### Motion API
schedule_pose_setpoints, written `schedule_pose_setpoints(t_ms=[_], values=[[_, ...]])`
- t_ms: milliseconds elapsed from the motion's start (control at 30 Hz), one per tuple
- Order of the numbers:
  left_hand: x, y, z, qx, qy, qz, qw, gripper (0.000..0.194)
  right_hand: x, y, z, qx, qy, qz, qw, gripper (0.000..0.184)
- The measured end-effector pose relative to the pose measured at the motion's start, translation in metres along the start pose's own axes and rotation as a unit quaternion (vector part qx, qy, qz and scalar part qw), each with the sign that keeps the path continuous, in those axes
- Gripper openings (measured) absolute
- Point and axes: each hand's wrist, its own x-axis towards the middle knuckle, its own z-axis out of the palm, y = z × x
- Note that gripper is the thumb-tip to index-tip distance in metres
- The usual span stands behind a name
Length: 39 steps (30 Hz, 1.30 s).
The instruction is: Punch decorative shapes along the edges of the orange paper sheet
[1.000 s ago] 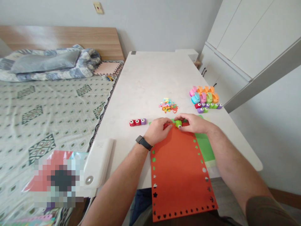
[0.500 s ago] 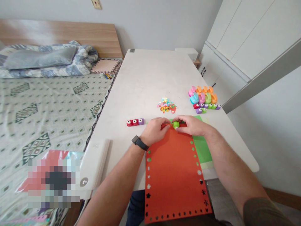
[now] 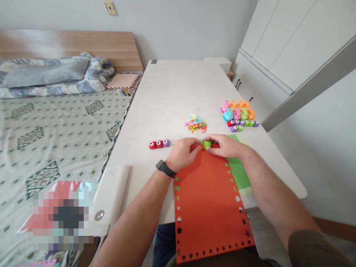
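Observation:
An orange-red sheet of paper (image 3: 207,200) lies over the table's near edge, with small shapes punched along its sides and near edge. My left hand (image 3: 185,154) pinches the paper's far edge, a dark watch on its wrist. At that same edge my right hand (image 3: 226,146) grips a small green craft punch (image 3: 207,145) between thumb and fingers. The punch sits against the paper; its slot is hidden. Beneath lies green paper (image 3: 240,172), showing to the right. Beyond the hands is a pile of colourful punched-out shapes (image 3: 196,124).
Three small punches (image 3: 159,144) stand in a row on the left. Several larger lever punches (image 3: 237,111) and several small punches (image 3: 244,124) are grouped at the right. A white device (image 3: 112,196) lies at the table's left edge, beside a bed (image 3: 63,148).
The near end of the orange-red paper has swung slightly to the right. Both hands stay at its far edge, the right still gripping the green punch. The view has shifted slightly.

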Motion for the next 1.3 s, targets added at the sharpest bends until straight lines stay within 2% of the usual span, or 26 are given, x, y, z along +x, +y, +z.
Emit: schedule_pose_setpoints(t_ms=[300,733,1133,1300], values=[[-0.001,0.001,0.0,-0.002,0.005,-0.006,1.0,0.02,-0.004,0.001,0.001,-0.002,0.005,0.005,1.0,0.034],[-0.001,0.004,-0.001,0.0,0.013,0.006,1.0,0.019,-0.004,-0.001,0.007,-0.038,0.042,0.007,0.998,0.027],[-0.002,0.002,-0.001,0.002,0.011,-0.001,1.0,0.021,0.0,0.0,0.011,-0.051,0.038,0.017,0.998,0.027],[-0.002,0.001,-0.004,0.038,0.014,0.012,0.999,0.028,0.001,0.0,0.012,-0.047,0.036,0.014,0.998,0.025]])
